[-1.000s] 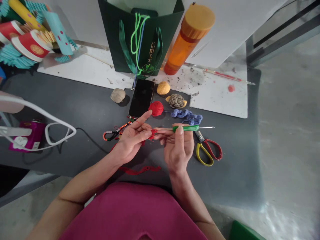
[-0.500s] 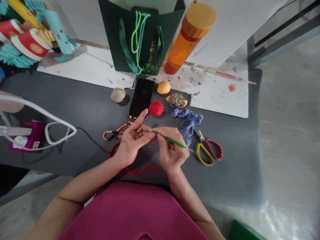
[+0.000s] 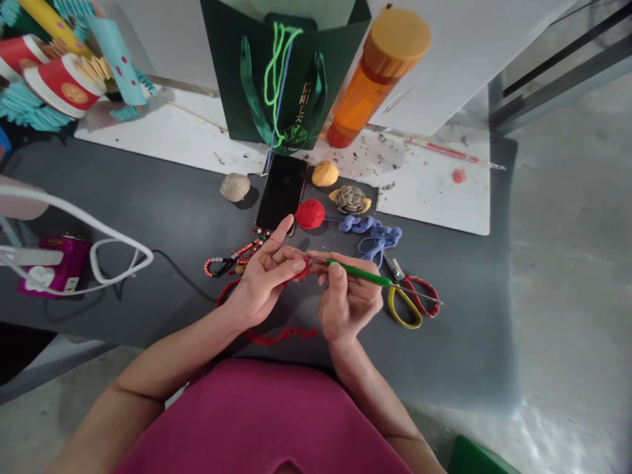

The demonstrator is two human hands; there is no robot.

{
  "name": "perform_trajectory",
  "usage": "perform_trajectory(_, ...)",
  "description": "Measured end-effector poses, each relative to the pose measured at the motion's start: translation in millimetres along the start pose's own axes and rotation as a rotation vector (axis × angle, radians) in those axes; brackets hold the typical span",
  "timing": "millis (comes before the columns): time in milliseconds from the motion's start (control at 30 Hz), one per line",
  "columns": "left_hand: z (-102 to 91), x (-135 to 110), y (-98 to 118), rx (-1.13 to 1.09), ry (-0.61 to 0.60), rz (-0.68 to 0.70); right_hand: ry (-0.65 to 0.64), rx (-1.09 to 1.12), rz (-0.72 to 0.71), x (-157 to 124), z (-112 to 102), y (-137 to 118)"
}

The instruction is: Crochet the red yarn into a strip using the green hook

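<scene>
A dark grey tabletop runs beneath a paint-flecked white board, with a dark green paper gift bag and a tall orange plastic bottle standing at the back. Near the middle, the person's left hand pinches a small red crocheted piece between thumb and fingertips, while its index finger stands raised, apparently to keep a fine strand taut. The right hand grasps a green-handled steel crochet hook like a pencil, its thumb and forefinger closed on the grip and its other fingers curled under. The hook's tip reaches into the red piece, held close so that both hands can work one spot.

A round ball of red yarn sits just beyond the hands, seemingly placed to feed freely. Loose blue yarn lies nearby, and red-and-yellow-handled scissors rest within easy reach beside the right hand. A crocheted red chain trails on the tabletop nearer the body.
</scene>
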State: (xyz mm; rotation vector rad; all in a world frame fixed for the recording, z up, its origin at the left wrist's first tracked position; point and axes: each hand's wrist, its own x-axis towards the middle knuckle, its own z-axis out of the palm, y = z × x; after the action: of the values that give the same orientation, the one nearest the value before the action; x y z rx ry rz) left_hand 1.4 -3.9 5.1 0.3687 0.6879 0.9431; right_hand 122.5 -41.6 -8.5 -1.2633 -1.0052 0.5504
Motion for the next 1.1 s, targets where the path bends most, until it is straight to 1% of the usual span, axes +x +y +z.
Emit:
perform_trajectory(100,-1.0,1,0,0.017,-0.014,0.005,0.022,0.003,0.047,0,-1,0)
perform_trajectory(333,-0.3,1,1,0.034,-0.023,-0.008,0.044,0.122,0.105,2,-1,7)
perform_trajectory(600,0.6,2,2,0.020,-0.011,0.002,-0.028,0.197,0.196,8,2,5)
perform_trajectory(800,0.8,2,2,0.021,-0.041,0.020,-0.062,0.289,0.252,11,2,5)
perform_trajectory(900,0.7,1,-1,0.064,-0.055,0.044,-0.077,0.324,0.238,7,2,8)
perform_trajectory(1000,1.7,0,-3,0.110,-0.051,0.073,-0.055,0.256,0.189,3,1,8)
perform_trajectory(1067,2.4,-1,-4,0.116,-0.026,0.098,-0.077,0.192,0.107,3,-1,6)
perform_trajectory(1100,2.7,-2,-5,0.112,-0.011,0.108,-0.104,0.145,0.034,3,-2,5)
